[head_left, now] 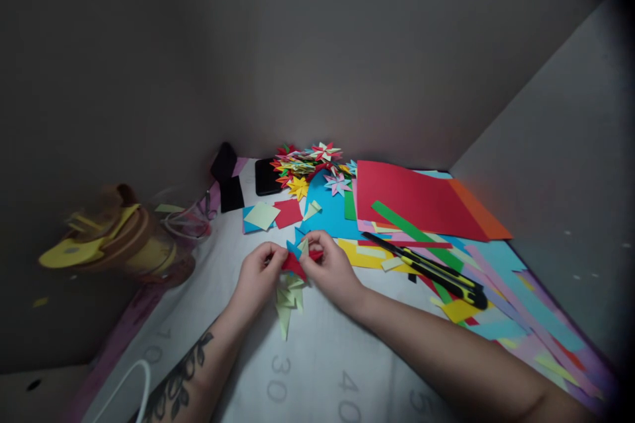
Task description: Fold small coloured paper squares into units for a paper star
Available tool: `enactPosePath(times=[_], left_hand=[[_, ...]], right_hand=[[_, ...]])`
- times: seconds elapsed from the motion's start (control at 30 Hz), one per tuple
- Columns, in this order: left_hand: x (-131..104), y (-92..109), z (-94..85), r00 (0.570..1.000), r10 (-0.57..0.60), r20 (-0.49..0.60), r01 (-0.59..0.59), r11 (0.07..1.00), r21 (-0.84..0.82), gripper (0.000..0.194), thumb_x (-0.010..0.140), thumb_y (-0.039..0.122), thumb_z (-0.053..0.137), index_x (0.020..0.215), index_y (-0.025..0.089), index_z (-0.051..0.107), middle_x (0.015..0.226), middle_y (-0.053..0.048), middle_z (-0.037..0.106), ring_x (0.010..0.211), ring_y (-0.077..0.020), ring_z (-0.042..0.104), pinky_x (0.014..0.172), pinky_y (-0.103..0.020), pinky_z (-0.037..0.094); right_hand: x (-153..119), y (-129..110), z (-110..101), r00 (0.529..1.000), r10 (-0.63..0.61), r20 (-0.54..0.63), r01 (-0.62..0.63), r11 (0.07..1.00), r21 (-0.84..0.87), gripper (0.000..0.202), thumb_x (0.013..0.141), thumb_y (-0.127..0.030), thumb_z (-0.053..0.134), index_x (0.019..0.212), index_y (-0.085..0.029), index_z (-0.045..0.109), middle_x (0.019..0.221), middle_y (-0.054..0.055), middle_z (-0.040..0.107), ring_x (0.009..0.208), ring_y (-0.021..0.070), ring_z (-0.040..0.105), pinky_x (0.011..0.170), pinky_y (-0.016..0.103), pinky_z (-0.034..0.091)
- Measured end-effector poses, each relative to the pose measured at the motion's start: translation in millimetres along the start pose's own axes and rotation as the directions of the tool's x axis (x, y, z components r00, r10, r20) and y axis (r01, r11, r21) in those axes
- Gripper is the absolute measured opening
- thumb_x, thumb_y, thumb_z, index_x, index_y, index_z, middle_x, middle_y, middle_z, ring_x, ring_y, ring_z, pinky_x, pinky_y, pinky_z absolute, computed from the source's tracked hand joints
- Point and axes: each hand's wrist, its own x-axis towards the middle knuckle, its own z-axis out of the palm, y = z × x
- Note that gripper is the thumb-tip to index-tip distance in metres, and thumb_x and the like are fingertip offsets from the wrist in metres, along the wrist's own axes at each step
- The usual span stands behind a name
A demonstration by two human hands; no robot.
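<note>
Near the middle of the table, my left hand pinches the left side of a small folded paper piece in red, blue and pale green. My right hand grips its right side, with thumb and forefinger pressed together on it. Just below the hands, several pale green folded paper pieces lie on the white cloth. Behind my hands are a pale green square and a red square, along with a small folded pale green piece.
Finished paper stars are piled at the back beside a black phone. Red sheets, paper strips and a yellow-black cutter lie to the right. A lidded cup stands at the left, near scissors.
</note>
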Motion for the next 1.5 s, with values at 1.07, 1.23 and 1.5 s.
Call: enactPosePath(times=[1.07, 1.23, 1.5], left_hand=[[-5.9, 5.9, 10.2, 0.989, -0.145, -0.032, 0.119, 0.9, -0.419, 0.024, 0.066, 0.03, 0.068, 0.074, 0.015, 0.051, 0.063, 0.003, 0.057, 0.056, -0.0079, 0.052, 0.053, -0.018, 0.039], [-5.3, 7.1, 8.1, 0.99, -0.113, -0.089, 0.07, 0.919, -0.389, 0.027, 0.066, 0.024, 0.067, 0.081, 0.019, 0.045, 0.057, 0.008, 0.051, 0.052, -0.0062, 0.049, 0.052, -0.016, 0.037], [-4.4, 4.7, 2.2, 0.997, -0.038, 0.06, 0.053, 0.96, -0.275, 0.033, 0.069, 0.029, 0.064, 0.096, 0.017, 0.048, 0.058, 0.004, 0.058, 0.055, -0.0109, 0.055, 0.054, -0.021, 0.041]], right_hand=[[3.9, 0.6, 0.7, 0.977, 0.195, 0.085, -0.212, 0.926, 0.314, 0.017, 0.067, -0.022, 0.061, 0.076, -0.018, 0.047, 0.06, -0.006, 0.053, 0.052, 0.008, 0.048, 0.05, 0.019, 0.036], [4.5, 1.1, 0.1, 0.982, 0.173, 0.073, -0.187, 0.938, 0.291, 0.023, 0.065, -0.02, 0.061, 0.085, -0.018, 0.05, 0.066, -0.005, 0.053, 0.057, 0.0086, 0.05, 0.054, 0.02, 0.039], [7.0, -1.7, -5.3, 0.987, 0.13, 0.094, -0.148, 0.966, 0.212, 0.029, 0.064, -0.018, 0.06, 0.091, -0.019, 0.05, 0.061, -0.008, 0.047, 0.054, 0.0082, 0.045, 0.052, 0.02, 0.036]])
